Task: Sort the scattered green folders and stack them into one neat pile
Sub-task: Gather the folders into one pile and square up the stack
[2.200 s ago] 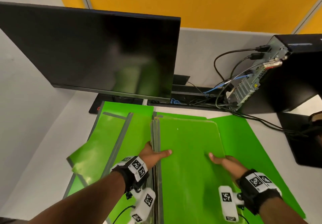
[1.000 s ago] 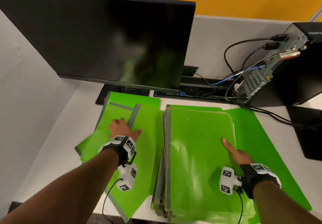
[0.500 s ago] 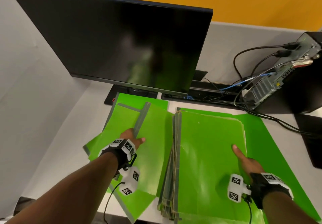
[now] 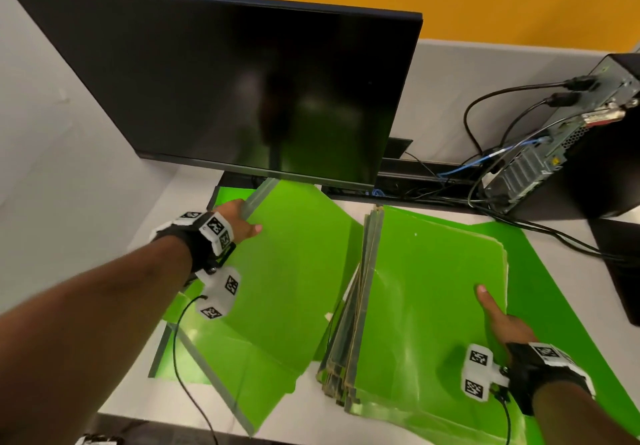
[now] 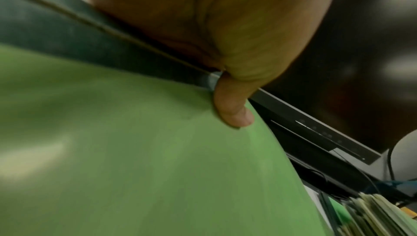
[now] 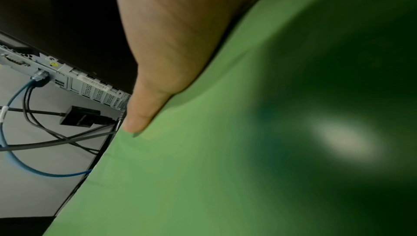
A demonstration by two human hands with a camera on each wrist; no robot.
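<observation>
Down near the front, the right hand [image 4: 502, 323] lies flat with straight fingers on the pile of green folders [image 4: 426, 306], holding it steady on the desk [image 4: 86, 264]. Farther back, the left hand [image 4: 239, 224] pinches the grey edge of a loose green folder [image 4: 294, 264], tipped up below the monitor [image 4: 242, 91]. Best to lift it slowly, line up the grey edges, and lay it flat on top so the pile does not slide.
</observation>
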